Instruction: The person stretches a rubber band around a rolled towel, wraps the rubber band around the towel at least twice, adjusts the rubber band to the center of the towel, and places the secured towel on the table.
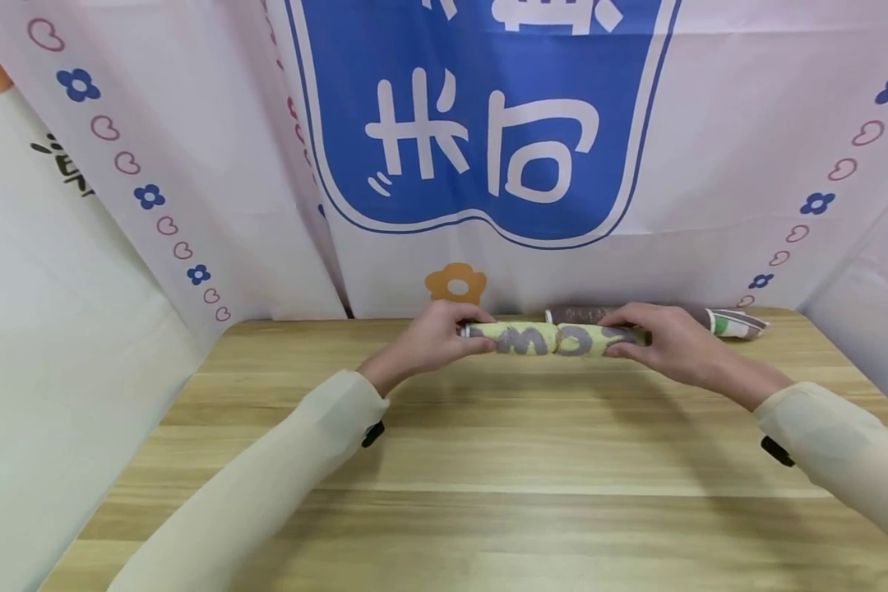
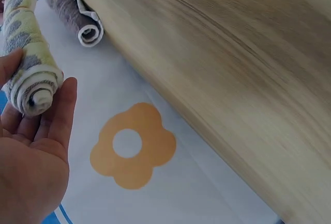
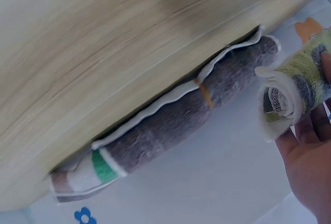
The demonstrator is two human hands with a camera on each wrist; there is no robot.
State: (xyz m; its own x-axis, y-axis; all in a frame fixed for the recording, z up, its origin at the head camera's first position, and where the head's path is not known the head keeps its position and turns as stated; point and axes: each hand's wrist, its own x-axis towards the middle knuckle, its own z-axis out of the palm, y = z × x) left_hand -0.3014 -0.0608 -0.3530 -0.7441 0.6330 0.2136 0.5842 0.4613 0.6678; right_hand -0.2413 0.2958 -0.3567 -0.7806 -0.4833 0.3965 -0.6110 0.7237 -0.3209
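A yellow towel (image 1: 521,338) with grey lettering is rolled into a tube, with a thin band round its middle. My left hand (image 1: 438,335) grips its left end, thumb on the near side. At the other end my right hand (image 1: 672,341) holds it between thumb and fingers. The left wrist view shows the roll's spiral end (image 2: 37,92) in the left hand. Behind the right hand, a second rolled towel (image 3: 160,125), grey-brown with a green and white end, lies along the table's back edge. An orange-brown band (image 3: 204,93) circles it.
The wooden table (image 1: 444,460) spreads out in front of me. A white cloth curtain (image 1: 229,164) with a blue printed panel hangs right behind its back edge. White sheeting (image 1: 44,329) stands at the left side.
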